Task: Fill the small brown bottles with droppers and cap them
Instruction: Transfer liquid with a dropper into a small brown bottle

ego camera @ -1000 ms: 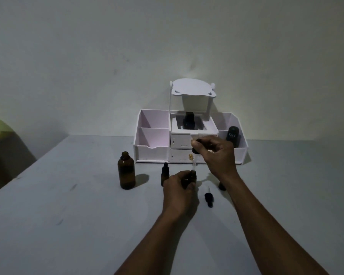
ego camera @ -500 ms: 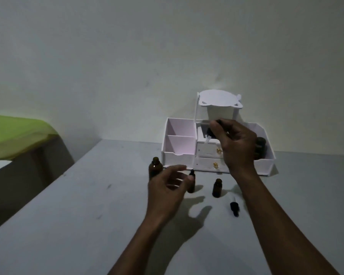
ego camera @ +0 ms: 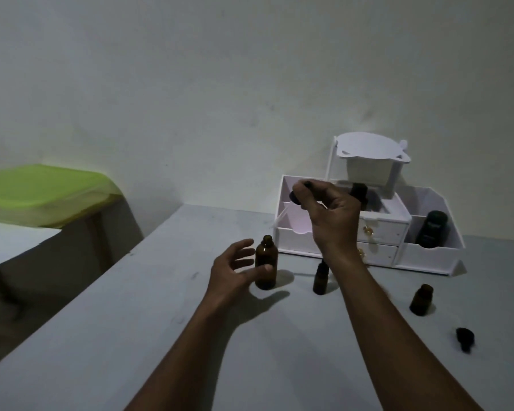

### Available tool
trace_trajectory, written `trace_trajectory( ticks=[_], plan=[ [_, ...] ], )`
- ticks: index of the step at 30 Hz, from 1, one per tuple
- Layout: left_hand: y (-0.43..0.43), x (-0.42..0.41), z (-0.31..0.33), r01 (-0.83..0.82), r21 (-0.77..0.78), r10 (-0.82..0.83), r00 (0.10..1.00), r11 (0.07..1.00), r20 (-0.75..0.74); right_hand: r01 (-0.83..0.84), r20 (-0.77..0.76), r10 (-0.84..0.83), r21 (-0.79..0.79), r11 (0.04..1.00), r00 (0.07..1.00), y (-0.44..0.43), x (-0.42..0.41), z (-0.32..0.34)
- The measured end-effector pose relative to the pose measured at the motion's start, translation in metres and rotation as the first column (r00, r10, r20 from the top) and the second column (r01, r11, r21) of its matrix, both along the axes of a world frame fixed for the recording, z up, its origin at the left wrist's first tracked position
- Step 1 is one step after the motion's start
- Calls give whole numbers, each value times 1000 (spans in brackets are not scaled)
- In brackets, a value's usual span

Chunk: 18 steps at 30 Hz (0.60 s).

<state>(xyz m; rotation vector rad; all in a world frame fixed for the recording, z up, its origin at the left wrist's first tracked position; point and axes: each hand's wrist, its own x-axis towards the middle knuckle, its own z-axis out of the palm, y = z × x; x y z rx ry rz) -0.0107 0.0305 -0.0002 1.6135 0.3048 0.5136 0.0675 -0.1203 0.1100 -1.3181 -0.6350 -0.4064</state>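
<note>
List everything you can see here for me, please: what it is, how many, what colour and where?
Large brown glass bottle: one, uncapped, table left of centre.
Small brown glass bottles: two, one capped mid-table, one open at right.
Black dropper cap: one, lying on the table, far right.
White plastic organiser with drawers: one, against the wall.
Dark bottles in the organiser: two, one in the middle, one at right.
Grey table: one.
Green cloth: one, far left.
Black-bulbed dropper: one, in the right hand.
Hands: left open by the large bottle; right raised.
</note>
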Motion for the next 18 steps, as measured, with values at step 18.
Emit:
trace_trajectory(
  ticks=[18],
  plan=[
    [2,1,-6,105,66,-102,993,992,-53,39,87,-30,-107,993,996,8,4,-5]
  ],
)
